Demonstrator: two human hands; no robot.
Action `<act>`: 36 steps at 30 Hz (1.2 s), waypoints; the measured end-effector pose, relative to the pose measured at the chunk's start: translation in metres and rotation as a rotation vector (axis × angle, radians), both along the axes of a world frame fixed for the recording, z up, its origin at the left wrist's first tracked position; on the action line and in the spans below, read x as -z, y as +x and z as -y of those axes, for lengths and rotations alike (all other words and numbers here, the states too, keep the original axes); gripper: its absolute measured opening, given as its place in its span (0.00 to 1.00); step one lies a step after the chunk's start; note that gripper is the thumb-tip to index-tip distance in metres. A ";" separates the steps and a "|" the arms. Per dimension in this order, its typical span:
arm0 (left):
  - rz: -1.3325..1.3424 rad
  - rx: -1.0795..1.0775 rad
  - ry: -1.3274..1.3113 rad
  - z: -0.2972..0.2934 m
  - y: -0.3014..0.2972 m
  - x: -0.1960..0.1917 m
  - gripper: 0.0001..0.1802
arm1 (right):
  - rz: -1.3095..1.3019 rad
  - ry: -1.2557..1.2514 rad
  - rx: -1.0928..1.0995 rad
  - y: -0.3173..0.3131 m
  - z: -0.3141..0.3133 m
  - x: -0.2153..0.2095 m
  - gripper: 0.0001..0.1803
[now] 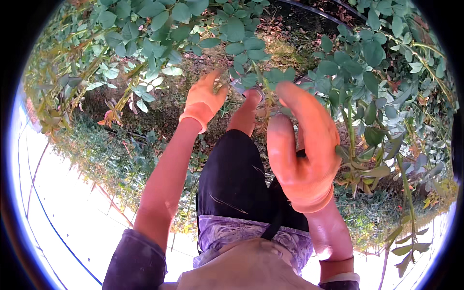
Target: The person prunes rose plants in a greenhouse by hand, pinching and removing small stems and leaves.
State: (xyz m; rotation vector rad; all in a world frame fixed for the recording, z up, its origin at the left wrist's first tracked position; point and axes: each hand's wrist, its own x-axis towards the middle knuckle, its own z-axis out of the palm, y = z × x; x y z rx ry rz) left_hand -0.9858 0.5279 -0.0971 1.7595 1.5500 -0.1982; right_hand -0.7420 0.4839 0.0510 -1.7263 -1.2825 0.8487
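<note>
My left hand (205, 100), in an orange glove, reaches toward the leafy plants with its fingers stretched out and thumb apart. Nothing shows in it. My right hand (309, 150), in a matching glove, is raised much nearer to me. Its fingers curve forward, with a gap between them and the thumb, and I see nothing in that gap. Just past its fingertips are the green leaves (278, 75) of a thin upright stem (258, 72). Whether the fingertips touch these leaves, I cannot tell.
Dense rose-like foliage (154, 29) hangs across the top left, and more leafy stems (374, 111) crowd the right side. Dry leaves (285, 29) litter the ground beyond. A dark hose or pipe (314, 10) crosses at the top. My leg (241, 116) stands below the plants.
</note>
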 end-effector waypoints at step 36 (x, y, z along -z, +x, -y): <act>0.396 -0.767 -0.284 0.083 -0.001 -0.005 0.18 | 0.248 -0.091 -0.480 -0.073 -0.188 0.153 0.21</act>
